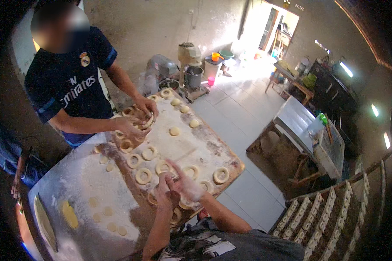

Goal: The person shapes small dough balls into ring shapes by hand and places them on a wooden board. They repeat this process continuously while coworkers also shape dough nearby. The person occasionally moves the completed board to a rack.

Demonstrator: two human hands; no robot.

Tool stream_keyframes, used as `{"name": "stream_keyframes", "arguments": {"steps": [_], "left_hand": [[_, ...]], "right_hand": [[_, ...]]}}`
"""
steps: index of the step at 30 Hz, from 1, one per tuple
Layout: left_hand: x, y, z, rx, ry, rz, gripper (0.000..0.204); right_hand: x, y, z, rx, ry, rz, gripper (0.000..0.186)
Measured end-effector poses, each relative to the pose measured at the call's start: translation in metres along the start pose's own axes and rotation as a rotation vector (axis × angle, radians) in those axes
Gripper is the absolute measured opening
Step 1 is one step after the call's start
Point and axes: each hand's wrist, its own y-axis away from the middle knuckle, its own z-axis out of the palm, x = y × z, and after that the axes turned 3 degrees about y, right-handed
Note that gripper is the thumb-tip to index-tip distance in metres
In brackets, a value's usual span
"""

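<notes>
Over the near edge of a floured table, my left hand (pixel 167 191) is closed, its fingers curled in. What it holds, if anything, is hidden. My right hand (pixel 190 186) meets it from the right, smeared by motion, with a finger pointing up and away. Around and beneath both hands lie rings of dough: one ring (pixel 163 167) just beyond them, another ring (pixel 143 176) to the left, and a ring (pixel 221 175) apart at the right. Several round dough balls (pixel 174 131) sit farther back on the floured board (pixel 200 148).
Across the table a co-worker's hands (pixel 139 122) handle a dough ring. On the lower table (pixel 80 161) at left are small dough discs (pixel 108 211) and a yellow lump (pixel 69 214). Racks of dough rings (pixel 326 217) stand at lower right. Mixers (pixel 191 65) stand behind.
</notes>
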Motion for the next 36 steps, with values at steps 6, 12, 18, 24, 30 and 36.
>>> {"name": "stream_keyframes", "arguments": {"steps": [6,12,18,24,30,36], "left_hand": [[0.073,-0.012,0.055,-0.168,0.213,0.187,0.008],[0.087,-0.019,0.115,-0.332,0.147,0.251,0.015],[0.103,-0.025,0.149,-0.327,0.171,0.317,0.014],[0.103,-0.025,0.172,-0.418,0.119,0.165,0.026],[0.156,-0.042,0.184,-0.614,0.212,-0.095,0.048],[0.090,-0.076,0.228,-0.597,-0.388,0.067,0.070]], "right_hand": [[0.002,0.024,-0.071,0.221,-0.322,-0.081,0.066],[0.004,0.038,-0.131,0.482,0.089,-0.077,0.052],[0.003,0.043,-0.154,0.487,-0.050,-0.142,0.072],[0.016,0.057,-0.190,0.495,-0.562,-0.139,0.077],[0.012,0.052,-0.217,0.743,0.291,0.174,0.087],[0.010,0.054,-0.244,0.766,0.624,0.375,0.100]]}}
